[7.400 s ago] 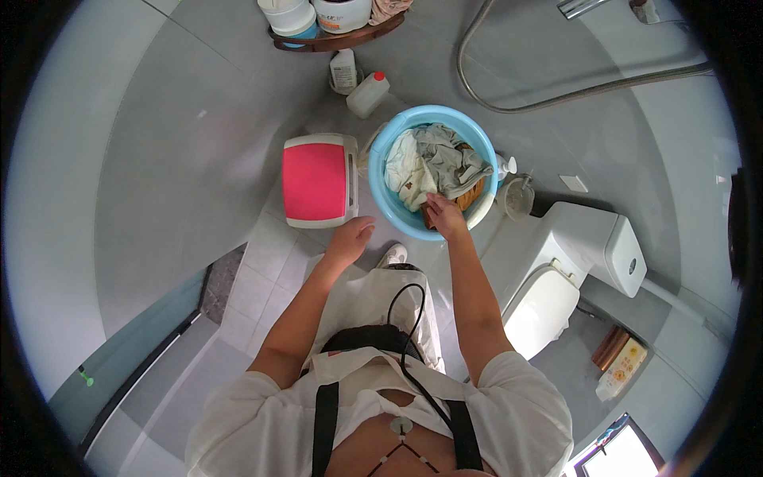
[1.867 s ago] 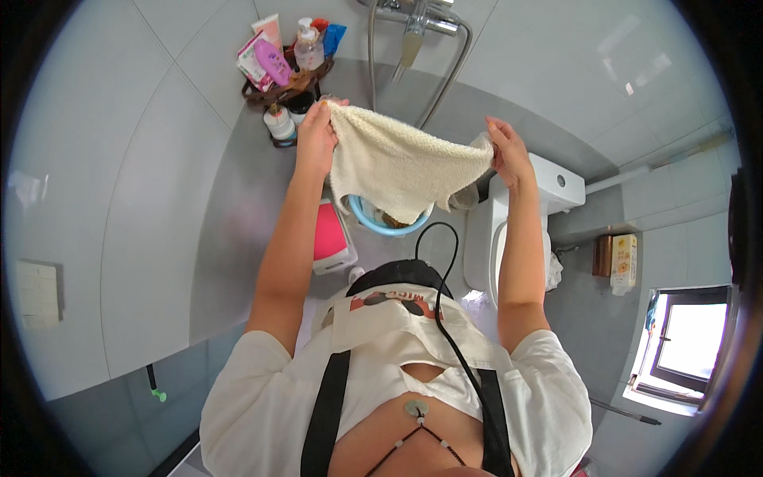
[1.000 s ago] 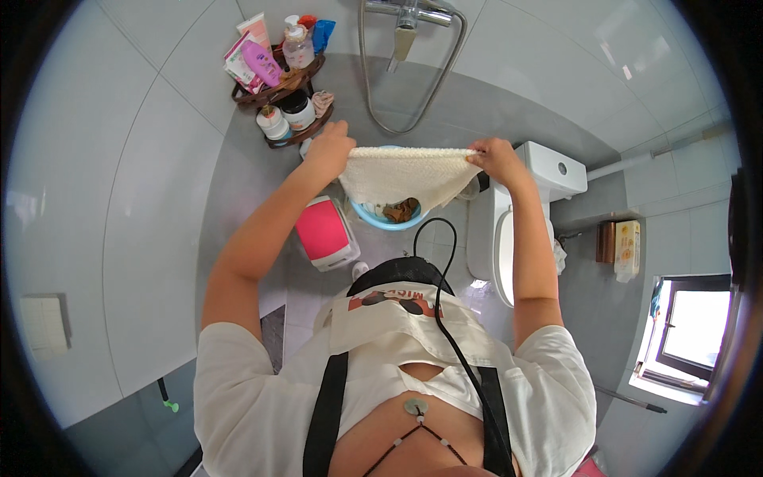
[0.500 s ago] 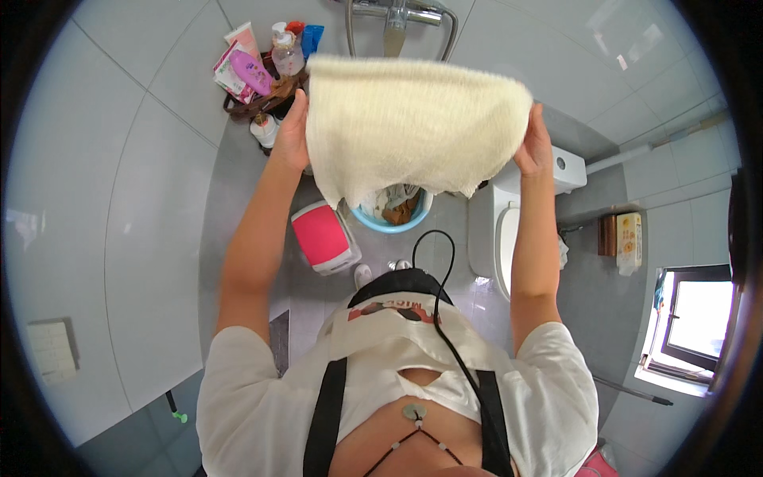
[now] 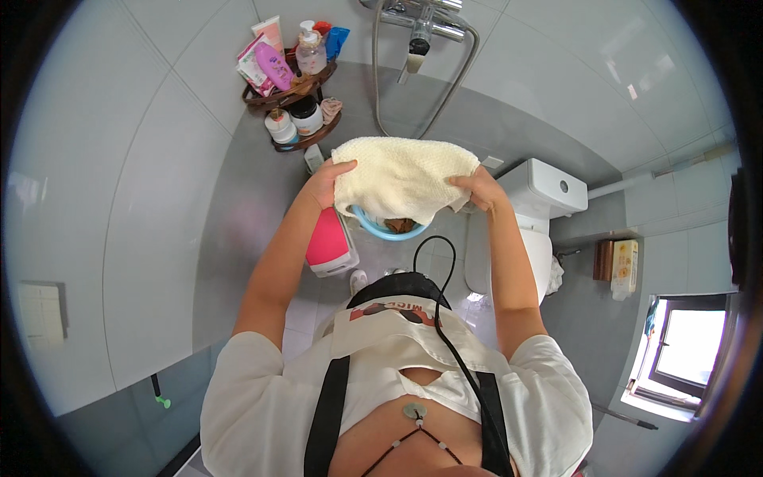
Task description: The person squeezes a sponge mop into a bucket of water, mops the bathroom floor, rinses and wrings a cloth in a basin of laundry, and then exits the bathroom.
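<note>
A cream towel hangs spread out between my two hands. My left hand grips its left edge, thumb lying over the front. At the opposite edge, my right hand pinches the cloth the same way. Below the towel is a light-blue basin, its far part hidden by the cloth. Some brown fabric shows inside the basin's near side.
Left of the basin stands a pink-and-white bin. A toilet is at the right. A corner rack with bottles stands at the far left, and a shower mixer with its hose is on the far wall. A black cable hangs before me.
Both hands have come down and closer together, bringing the towel lower and nearer to me. It now looks smaller and sags more. The rack's lower shelf and shower hose have come into view.
</note>
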### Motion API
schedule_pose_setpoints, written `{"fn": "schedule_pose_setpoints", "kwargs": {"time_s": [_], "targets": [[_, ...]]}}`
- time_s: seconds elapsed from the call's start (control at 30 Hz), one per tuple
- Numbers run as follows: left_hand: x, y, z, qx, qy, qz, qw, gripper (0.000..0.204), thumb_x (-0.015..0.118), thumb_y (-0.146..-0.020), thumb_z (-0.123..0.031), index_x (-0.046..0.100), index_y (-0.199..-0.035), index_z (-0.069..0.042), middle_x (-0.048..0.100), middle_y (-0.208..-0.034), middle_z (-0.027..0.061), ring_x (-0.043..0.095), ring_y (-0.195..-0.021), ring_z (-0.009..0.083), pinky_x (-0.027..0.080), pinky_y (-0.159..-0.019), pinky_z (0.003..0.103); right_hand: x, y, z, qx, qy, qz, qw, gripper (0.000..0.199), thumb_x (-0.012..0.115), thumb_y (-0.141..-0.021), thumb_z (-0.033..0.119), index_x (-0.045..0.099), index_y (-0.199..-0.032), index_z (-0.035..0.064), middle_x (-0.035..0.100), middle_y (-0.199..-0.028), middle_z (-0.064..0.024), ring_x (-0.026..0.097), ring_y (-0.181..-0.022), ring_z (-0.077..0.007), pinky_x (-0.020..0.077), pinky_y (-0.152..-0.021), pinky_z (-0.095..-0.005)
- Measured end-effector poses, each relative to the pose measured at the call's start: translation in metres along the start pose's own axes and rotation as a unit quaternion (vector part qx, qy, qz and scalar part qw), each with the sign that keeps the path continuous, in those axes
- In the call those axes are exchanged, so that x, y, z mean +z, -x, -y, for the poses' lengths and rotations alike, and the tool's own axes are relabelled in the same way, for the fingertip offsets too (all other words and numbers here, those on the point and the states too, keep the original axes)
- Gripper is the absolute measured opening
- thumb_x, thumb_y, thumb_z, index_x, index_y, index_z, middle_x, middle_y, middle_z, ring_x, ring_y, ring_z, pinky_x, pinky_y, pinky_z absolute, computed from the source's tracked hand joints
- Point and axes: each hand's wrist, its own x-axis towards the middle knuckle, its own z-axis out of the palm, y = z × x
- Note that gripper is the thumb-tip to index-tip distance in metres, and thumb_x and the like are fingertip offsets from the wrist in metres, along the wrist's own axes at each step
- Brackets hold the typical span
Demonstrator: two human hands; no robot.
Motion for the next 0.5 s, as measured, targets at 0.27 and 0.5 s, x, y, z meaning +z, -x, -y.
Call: {"fn": "schedule_pose_setpoints", "kwargs": {"time_s": [0.27,0.5], "targets": [[-0.011,0.003,-0.009,0.066,-0.288,-0.135,0.946,0.025,0.049,-0.083,-0.013,0.054,-0.102,0.003,0.061,-0.091,0.0117,0.059,-0.081,0.0192,0.047,-0.07,0.031,-0.031,-0.037,-0.042,0.047,0.277,-0.154,0.947,0.036,0.053,-0.069,0.006,0.053,-0.104,-0.0018,0.058,-0.089,-0.0073,0.054,-0.075,-0.0158,0.0445,-0.065,-0.0264],[-0.023,0.026,-0.016,0.145,-0.54,-0.199,0.805,0.027,0.053,-0.079,-0.02,0.058,-0.094,0.002,0.062,-0.082,0.0173,0.06,-0.076,0.0255,0.044,-0.069,0.033,0.019,-0.018,-0.035,-0.128,0.173,-0.307,0.927,0.04,0.055,-0.071,0.006,0.051,-0.112,0.0044,0.057,-0.088,-0.0075,0.053,-0.079,-0.0144,0.0427,-0.071,-0.0261]]}}
